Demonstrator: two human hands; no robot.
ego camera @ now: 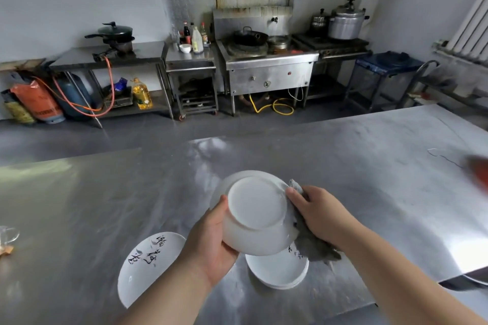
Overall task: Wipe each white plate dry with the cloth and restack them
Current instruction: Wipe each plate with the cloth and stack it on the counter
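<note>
My left hand (211, 243) grips a white plate (257, 212) by its lower left rim, holding it above the steel table with its underside facing me. My right hand (317, 212) holds a grey cloth (311, 245) against the plate's right rim; part of the cloth hangs below the hand. Under the held plate, a stack of white plates (277, 269) rests on the table. A single white plate with black brush characters (148, 264) lies flat to the left of the stack.
The steel table (369, 179) stretches wide ahead. A glass cup (8, 235) stands at the left edge, a blurred red object (479, 170) at the right edge. Beyond a strip of grey floor are stoves, pots, gas cylinders and shelves.
</note>
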